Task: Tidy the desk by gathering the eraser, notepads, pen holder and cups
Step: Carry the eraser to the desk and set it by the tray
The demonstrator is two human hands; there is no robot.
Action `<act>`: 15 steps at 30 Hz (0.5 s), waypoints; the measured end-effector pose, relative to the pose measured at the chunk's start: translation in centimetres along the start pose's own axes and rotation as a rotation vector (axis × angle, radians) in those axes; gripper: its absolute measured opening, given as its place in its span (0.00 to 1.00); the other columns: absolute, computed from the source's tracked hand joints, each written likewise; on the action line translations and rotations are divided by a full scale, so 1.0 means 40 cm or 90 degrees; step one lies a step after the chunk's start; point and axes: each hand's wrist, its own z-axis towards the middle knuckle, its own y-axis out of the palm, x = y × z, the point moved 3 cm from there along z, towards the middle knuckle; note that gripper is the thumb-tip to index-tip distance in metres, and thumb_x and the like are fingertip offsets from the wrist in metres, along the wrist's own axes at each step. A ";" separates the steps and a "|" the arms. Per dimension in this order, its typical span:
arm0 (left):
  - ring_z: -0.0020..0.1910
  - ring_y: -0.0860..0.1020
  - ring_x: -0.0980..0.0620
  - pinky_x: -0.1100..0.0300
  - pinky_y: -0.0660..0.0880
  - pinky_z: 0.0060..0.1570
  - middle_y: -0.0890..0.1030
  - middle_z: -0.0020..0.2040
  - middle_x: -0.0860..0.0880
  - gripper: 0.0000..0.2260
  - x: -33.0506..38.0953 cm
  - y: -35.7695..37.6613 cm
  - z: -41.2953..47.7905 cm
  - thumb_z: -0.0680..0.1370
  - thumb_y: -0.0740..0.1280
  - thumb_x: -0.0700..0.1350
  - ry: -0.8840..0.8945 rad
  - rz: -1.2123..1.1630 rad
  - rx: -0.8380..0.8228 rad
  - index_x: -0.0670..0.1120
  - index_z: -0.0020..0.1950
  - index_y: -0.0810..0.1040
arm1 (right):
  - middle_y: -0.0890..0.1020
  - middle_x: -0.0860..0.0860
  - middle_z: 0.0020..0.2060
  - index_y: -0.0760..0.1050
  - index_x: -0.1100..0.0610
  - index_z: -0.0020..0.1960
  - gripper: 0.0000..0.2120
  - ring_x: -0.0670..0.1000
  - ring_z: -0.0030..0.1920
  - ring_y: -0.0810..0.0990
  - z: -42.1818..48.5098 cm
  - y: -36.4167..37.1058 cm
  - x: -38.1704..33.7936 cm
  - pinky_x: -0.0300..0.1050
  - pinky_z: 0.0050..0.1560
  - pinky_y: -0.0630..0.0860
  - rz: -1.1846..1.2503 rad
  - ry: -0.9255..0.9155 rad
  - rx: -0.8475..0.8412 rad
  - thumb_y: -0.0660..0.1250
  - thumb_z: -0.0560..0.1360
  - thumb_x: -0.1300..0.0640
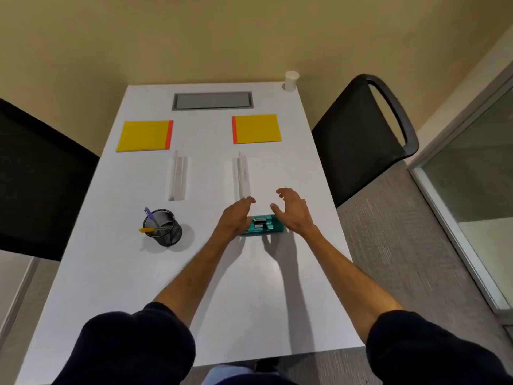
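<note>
A teal tray-like eraser point(263, 225) lies on the white desk point(138, 287), right of centre. My left hand point(236, 216) hovers at its left end and my right hand point(294, 211) at its right end, both with fingers apart and holding nothing. A black mesh pen holder point(163, 229) with a purple and a yellow pen stands to the left. Two yellow notepads with orange spines lie further back, one on the left point(144, 136) and one on the right point(257, 129). A white cup point(291, 80) stands at the far right corner.
Two white folded card stands point(177, 176) point(241, 175) sit mid-desk. A grey cable hatch point(213, 100) is set into the far end. Black chairs flank the desk on the left point(36, 176) and right point(361, 134). A glass partition point(477, 190) runs along the right.
</note>
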 end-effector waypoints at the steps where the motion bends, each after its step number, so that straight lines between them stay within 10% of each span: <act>1: 0.66 0.75 0.45 0.50 0.74 0.66 0.73 0.71 0.43 0.23 -0.006 0.005 0.007 0.80 0.65 0.43 -0.008 0.000 -0.016 0.46 0.74 0.64 | 0.73 0.53 0.68 0.66 0.56 0.73 0.24 0.53 0.68 0.72 0.010 0.010 0.004 0.52 0.68 0.68 -0.014 0.008 -0.026 0.64 0.80 0.49; 15: 0.71 0.69 0.46 0.50 0.71 0.69 0.67 0.74 0.44 0.34 -0.112 0.093 0.051 0.76 0.72 0.47 0.022 0.052 -0.123 0.45 0.78 0.59 | 0.68 0.52 0.73 0.63 0.55 0.76 0.37 0.53 0.74 0.65 0.037 0.137 0.069 0.55 0.70 0.68 -0.136 0.056 -0.233 0.75 0.72 0.48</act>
